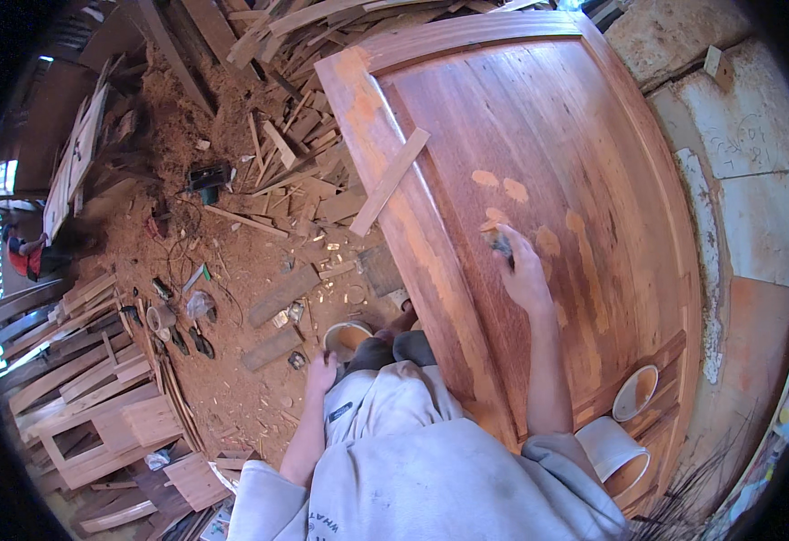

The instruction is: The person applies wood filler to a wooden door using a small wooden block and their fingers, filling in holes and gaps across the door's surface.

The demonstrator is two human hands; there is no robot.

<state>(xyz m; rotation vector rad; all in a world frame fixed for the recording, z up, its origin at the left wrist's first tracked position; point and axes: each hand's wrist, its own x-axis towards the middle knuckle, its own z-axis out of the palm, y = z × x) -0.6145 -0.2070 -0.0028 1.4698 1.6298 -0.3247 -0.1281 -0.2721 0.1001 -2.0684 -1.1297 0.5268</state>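
A reddish-brown wooden door panel (466,117) lies in front of me and to my right. Patches of orange filler (548,242) mark its face and frame. My right hand (524,273) is over the panel, fingers closed round a small tool (500,242) with a dark grip and an orange-smeared tip. The tip is at a filler patch; the blade's exact shape is too small to tell. Low on the left, my left hand (322,371) closes at the rim of a pale bucket (327,339) with orange-brown paste inside. Its fingers are partly hidden.
A loose wood strip (391,183) lies across the door's left edge. A white tub (597,442) and a round lid (636,394) rest at its near right. Wood scraps (295,162) and sawdust cover the floor; stacked boards (96,397) stand left. Another person (26,255) is far left.
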